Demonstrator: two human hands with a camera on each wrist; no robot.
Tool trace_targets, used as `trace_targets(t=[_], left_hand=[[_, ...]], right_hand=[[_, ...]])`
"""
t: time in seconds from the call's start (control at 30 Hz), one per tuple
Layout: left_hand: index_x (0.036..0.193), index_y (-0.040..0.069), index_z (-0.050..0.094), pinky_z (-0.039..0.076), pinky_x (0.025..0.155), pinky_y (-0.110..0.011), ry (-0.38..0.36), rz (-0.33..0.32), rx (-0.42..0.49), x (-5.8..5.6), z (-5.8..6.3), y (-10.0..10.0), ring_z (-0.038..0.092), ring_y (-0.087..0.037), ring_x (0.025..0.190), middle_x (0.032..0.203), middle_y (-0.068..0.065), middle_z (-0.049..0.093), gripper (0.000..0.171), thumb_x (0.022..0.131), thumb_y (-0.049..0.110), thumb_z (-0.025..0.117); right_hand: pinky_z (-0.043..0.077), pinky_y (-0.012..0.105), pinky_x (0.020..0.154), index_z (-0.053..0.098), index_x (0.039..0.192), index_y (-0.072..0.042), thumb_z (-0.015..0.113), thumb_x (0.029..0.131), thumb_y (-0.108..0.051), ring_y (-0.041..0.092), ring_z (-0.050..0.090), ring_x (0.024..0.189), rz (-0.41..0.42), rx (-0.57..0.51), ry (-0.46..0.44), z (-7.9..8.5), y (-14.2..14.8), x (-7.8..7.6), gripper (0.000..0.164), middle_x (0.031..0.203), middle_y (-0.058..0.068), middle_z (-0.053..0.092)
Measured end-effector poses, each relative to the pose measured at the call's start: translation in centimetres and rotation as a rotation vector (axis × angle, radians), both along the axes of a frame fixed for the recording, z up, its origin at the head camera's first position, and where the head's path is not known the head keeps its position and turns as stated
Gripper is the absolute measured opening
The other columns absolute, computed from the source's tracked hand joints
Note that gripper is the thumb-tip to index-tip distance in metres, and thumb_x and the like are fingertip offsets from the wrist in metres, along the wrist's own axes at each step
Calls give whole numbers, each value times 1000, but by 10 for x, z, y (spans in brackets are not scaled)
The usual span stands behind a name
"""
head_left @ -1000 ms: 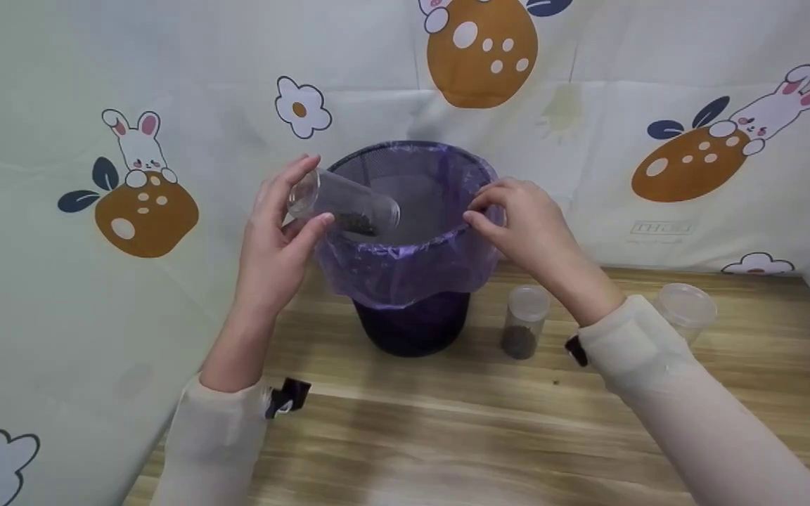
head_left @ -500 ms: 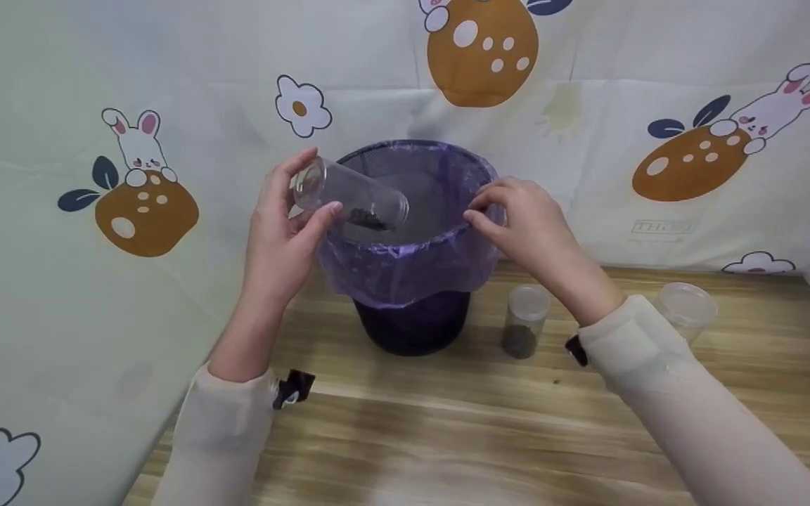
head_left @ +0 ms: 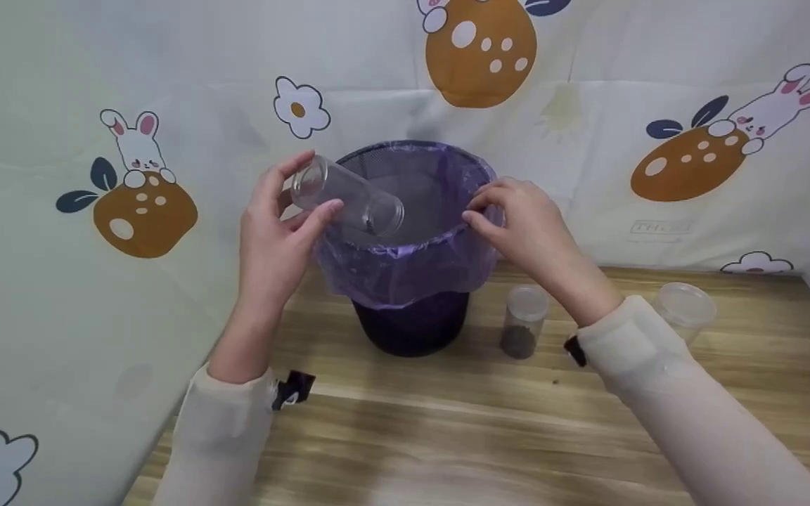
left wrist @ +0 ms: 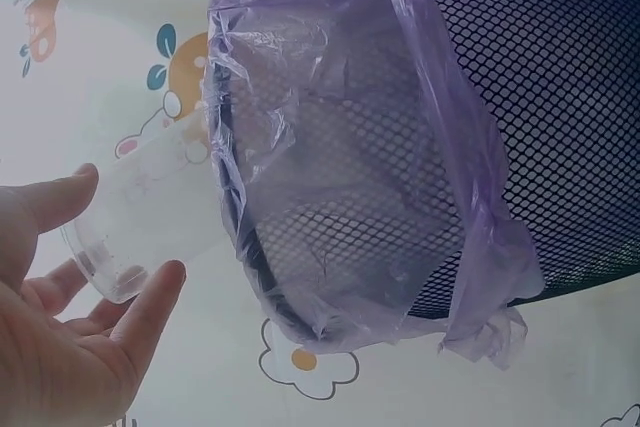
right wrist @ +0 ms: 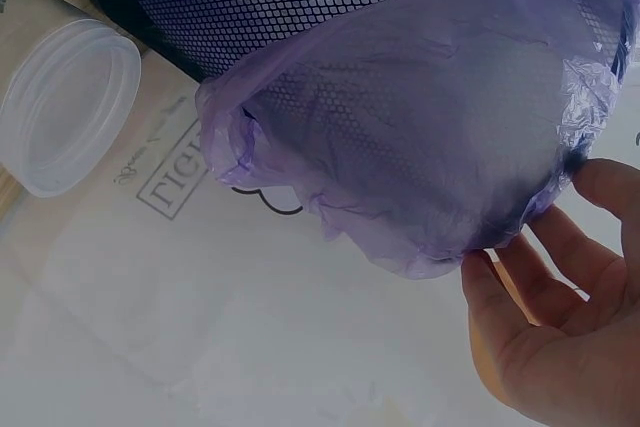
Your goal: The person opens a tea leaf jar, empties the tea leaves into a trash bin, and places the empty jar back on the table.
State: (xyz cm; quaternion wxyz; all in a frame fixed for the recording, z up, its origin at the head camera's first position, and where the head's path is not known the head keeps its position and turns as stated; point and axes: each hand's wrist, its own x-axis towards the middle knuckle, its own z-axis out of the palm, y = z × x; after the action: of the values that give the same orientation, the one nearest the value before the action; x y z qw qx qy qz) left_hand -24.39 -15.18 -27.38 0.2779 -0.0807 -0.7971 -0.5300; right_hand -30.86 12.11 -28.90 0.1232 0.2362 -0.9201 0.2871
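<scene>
Dark grains (head_left: 368,224) have mostly slid from the jar (head_left: 345,191) pinched in the left grip (head_left: 275,228), right grip (head_left: 526,221) pinching liner (head_left: 405,275), sleeve (head_left: 658,372) overlapping tub (head_left: 688,306).

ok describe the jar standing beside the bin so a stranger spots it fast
On the wooden table, find the dark bin with the purple liner. In the head view, a clear jar stands upright just right of it. Dark contents fill its lower part, and it is narrower than the clear container by the right sleeve.
</scene>
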Motion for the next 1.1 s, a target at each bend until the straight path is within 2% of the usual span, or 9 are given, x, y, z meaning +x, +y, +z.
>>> trace_targets(t=[0.27, 0.4, 0.53, 0.63, 0.73, 1.0, 1.1], left_hand=[[140, 20, 58, 58, 93, -32, 47, 9, -49, 1, 0, -2, 63, -14, 110, 130, -2, 59, 56, 87, 18, 78], [138, 20, 60, 59, 91, -30, 87, 32, -67, 0, -1, -1, 60, -12, 118, 133, -1, 59, 54, 87, 21, 78], [137, 19, 62, 58, 91, -25, 156, 60, -112, -1, -2, 0, 56, -11, 122, 138, -1, 58, 54, 86, 23, 78], [136, 17, 63, 58, 87, -21, 227, 93, -134, -1, -3, -1, 57, -10, 119, 136, -1, 60, 53, 85, 24, 79], [135, 17, 63, 57, 86, -19, 260, 112, -155, -2, -4, -2, 57, -9, 119, 136, 0, 60, 53, 85, 25, 79], [133, 16, 65, 58, 86, -20, 226, 103, -142, 4, 1, -6, 57, -10, 120, 135, -1, 60, 49, 86, 20, 79], [133, 17, 64, 59, 88, -22, 242, 108, -122, 5, 4, -4, 57, -11, 120, 135, -1, 59, 48, 87, 20, 78]], right_hand=[[44, 52, 106, 75, 106, -4, 64, 98, -23, 38, 57, 118, 4, 0, 6, 1, 0, 1, 23, 121, 15, 67], [45, 51, 105, 75, 106, -4, 65, 97, -23, 38, 58, 117, 5, 3, 10, -1, 0, -1, 23, 121, 15, 67], [44, 51, 106, 74, 106, -4, 64, 98, -24, 37, 57, 119, 4, 1, 21, -2, 0, 0, 24, 122, 14, 67], [44, 51, 107, 74, 106, -4, 64, 98, -25, 37, 57, 120, 5, -4, 24, -2, 0, 1, 24, 124, 14, 66], [44, 51, 107, 74, 106, -4, 64, 98, -24, 37, 57, 120, 2, -6, 25, -2, 0, 1, 24, 124, 14, 67], [44, 51, 105, 74, 106, -4, 65, 97, -23, 37, 58, 118, 7, -4, 32, -2, -1, 0, 24, 122, 14, 67], [44, 51, 106, 75, 105, -4, 65, 97, -23, 37, 58, 118, -2, -12, 40, -2, 0, 1, 22, 121, 14, 67]])
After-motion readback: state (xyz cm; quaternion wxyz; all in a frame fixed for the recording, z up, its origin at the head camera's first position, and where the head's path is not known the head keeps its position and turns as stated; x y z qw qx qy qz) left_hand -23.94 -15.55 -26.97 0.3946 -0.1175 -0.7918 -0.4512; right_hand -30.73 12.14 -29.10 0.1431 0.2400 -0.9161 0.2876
